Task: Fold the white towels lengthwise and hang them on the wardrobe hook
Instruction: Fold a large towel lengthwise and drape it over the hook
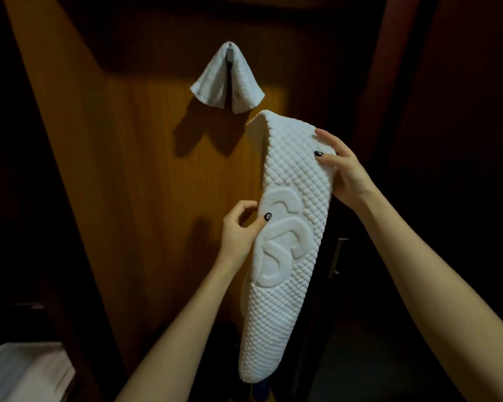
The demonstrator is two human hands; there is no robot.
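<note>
Dark wood fills the background: a wardrobe door [145, 169] with an orange-brown panel lit in the middle and deep shadow on either side. High on the panel sits a small metal hook [229, 45], and a small white towel [215, 79] already hangs from it, draped in two flaps that spread apart below and cast a shadow on the wood.

Just below and to the right of that towel, a long white quilted towel [291, 256] is held up in front of the door. It is folded lengthwise into a narrow strip, with a large raised emblem on its near face and its lower end hanging free. Its top corner is near the hung towel but apart from it.

The right hand [343, 169] grips the strip's right edge near the top, thumb pressed on the front face and fingers curled round the edge. The left hand [238, 227] pinches the left edge about midway down, beside the emblem, its thumb on the cloth and the other fingers bent.

A slim metal handle [338, 256] shows to the right behind the strip. A pale, blurred object [24, 372] lies in the lower left corner; what it is cannot be told.
</note>
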